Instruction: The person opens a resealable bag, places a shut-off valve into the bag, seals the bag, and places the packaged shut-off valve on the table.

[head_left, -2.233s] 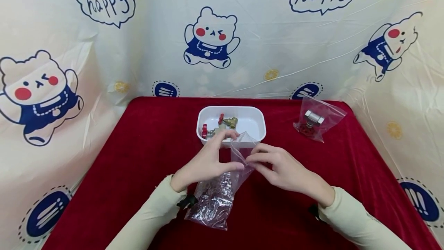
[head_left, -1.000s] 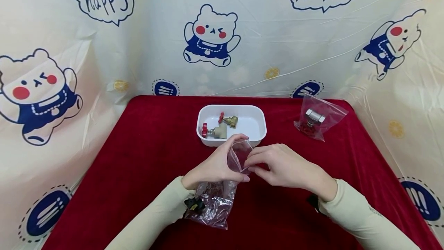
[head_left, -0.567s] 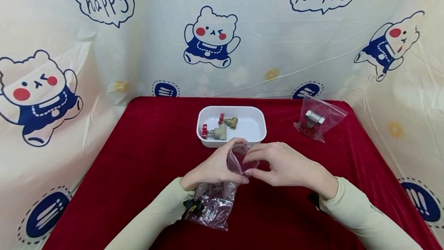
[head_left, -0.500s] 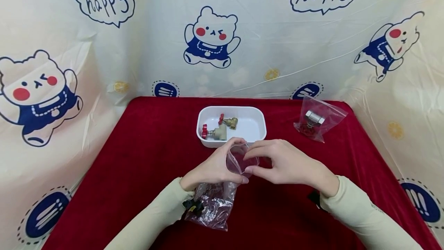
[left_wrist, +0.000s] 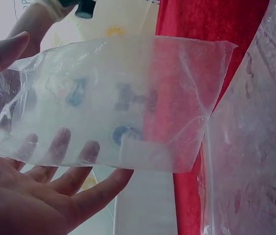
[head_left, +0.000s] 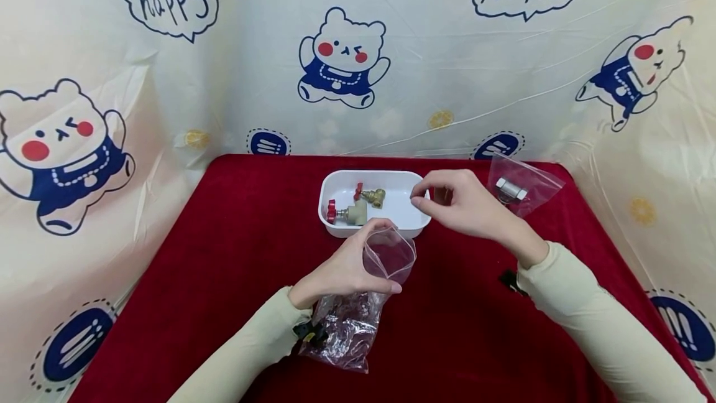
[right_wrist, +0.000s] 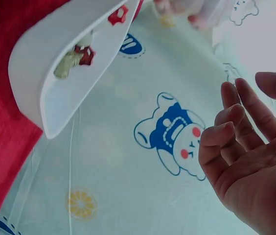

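Note:
My left hand (head_left: 341, 269) holds a clear zip-lock bag (head_left: 398, 254) between thumb and fingers, its mouth spread round. The left wrist view shows the fingers behind the see-through bag (left_wrist: 103, 107), with nothing visible inside. My right hand (head_left: 464, 204) is raised near the right end of a white plastic tray (head_left: 399, 204), fingers bent loosely and nothing visible in them. A small brass valve (head_left: 375, 197) with a red handle lies in the tray. Beside it is a beige valve (head_left: 355, 213), also red-handled. More crinkled clear bags (head_left: 349, 334) lie under the left wrist.
At the back right of the red cloth (head_left: 257, 216) lies a silver valve (head_left: 510, 189) inside a clear bag (head_left: 537, 186), partly covered by my right hand and wrist. A printed curtain (head_left: 414, 67) stands behind and beside the table.
The bag's mouth was narrow and is now spread wide. My right hand has let go of its edge and moved up and right, towards the tray. The left hand keeps its hold.

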The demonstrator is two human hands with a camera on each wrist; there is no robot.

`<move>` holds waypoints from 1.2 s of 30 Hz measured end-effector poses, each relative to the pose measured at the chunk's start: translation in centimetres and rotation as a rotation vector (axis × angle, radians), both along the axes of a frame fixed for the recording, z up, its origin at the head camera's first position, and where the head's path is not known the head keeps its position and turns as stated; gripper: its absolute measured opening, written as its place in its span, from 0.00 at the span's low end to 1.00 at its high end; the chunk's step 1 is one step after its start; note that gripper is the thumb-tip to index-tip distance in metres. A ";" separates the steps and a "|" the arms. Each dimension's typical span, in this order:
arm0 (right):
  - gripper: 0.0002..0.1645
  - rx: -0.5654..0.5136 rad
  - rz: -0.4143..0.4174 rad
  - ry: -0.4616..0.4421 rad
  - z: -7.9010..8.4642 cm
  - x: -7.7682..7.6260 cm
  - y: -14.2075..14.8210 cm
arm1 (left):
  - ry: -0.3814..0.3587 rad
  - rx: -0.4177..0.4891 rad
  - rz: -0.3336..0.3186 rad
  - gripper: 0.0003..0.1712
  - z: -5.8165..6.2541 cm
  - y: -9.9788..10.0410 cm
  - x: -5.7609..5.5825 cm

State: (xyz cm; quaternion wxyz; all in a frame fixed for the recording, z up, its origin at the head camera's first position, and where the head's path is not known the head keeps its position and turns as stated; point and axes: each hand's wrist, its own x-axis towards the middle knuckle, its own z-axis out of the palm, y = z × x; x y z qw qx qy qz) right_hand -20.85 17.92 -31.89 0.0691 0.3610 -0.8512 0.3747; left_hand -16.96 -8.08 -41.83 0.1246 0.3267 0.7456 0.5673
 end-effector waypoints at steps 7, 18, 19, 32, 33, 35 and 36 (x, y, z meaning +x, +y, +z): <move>0.05 0.109 -0.056 -0.025 1.5 -3.0 -0.9 | 0.002 0.001 0.015 0.53 0.2 -0.1 0.0; 0.09 0.235 -0.056 -0.064 2.0 -6.2 -2.9 | 0.004 -0.001 0.026 0.54 0.1 0.0 0.1; 0.09 0.246 -0.060 -0.074 1.9 -6.4 -3.0 | 0.002 0.000 0.026 0.54 0.0 0.0 0.1; 0.13 0.388 -0.073 -0.111 0.6 -9.1 -5.1 | -0.011 -0.011 0.021 0.55 -0.3 0.1 0.3; 0.13 0.398 -0.074 -0.113 0.4 -9.3 -5.3 | -0.010 -0.016 0.019 0.55 -0.4 0.1 0.3; 0.13 0.419 -0.069 -0.120 0.1 -9.7 -5.8 | -0.009 -0.028 0.015 0.55 -0.5 0.2 0.3; 0.13 0.429 -0.065 -0.120 0.0 -9.9 -6.0 | -0.008 -0.031 0.013 0.55 -0.5 0.3 0.3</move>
